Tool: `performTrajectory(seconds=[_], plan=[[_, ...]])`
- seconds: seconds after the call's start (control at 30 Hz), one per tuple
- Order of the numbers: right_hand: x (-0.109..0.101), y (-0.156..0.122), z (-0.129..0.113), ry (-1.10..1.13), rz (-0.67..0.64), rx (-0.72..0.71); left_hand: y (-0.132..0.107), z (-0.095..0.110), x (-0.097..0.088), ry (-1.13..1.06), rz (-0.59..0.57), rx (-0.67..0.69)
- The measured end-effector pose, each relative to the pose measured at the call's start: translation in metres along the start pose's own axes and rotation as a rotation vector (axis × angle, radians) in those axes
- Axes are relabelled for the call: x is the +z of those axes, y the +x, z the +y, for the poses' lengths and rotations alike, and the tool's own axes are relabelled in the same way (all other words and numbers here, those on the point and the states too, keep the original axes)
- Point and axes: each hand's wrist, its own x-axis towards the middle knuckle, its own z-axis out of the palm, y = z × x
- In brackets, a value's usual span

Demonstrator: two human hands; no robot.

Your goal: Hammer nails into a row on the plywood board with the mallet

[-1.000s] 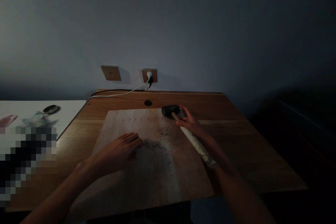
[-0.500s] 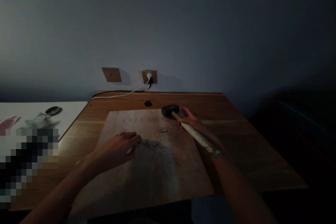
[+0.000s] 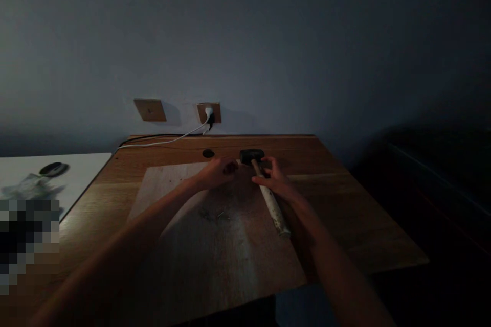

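My left hand is above the far part of a thin wooden board, its fingers curled together. Whatever they pinch is too small and dark to make out. Close by on the right, my right hand is around the upper handle of a mallet, with the thumb across the handle. The mallet has a dark, blunt head and a worn, pale handle that points back toward me. Several small nails lie in a loose pile on the board. A few dark dots show near its far left edge, partly hidden by my left arm.
The board lies on a wooden table against the wall. Cables run from a wall socket along the table's back, near a round cable hole. A white surface with a dark round object adjoins the left side.
My left hand has moved from beside the nails up and right toward the mallet head. The mallet's handle end has swung left. A small shiny piece right of the pile no longer shows.
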Motion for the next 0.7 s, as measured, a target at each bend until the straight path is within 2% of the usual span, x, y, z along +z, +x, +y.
performTrajectory(seconds=[0.1,0.23,0.43,0.7], plan=[[-0.003,-0.001,-0.004,0.018,0.002,0.005,0.012,-0.001,0.011,0.022,0.032,0.025],[-0.004,-0.002,-0.008,0.024,-0.013,0.009,0.012,-0.003,0.018,0.022,0.100,0.027],[-0.003,-0.002,-0.007,0.005,0.015,0.004,0.006,-0.006,0.016,-0.042,0.129,0.015],[0.000,-0.003,-0.006,0.019,0.017,-0.038,0.005,-0.003,0.015,-0.014,0.120,0.045]])
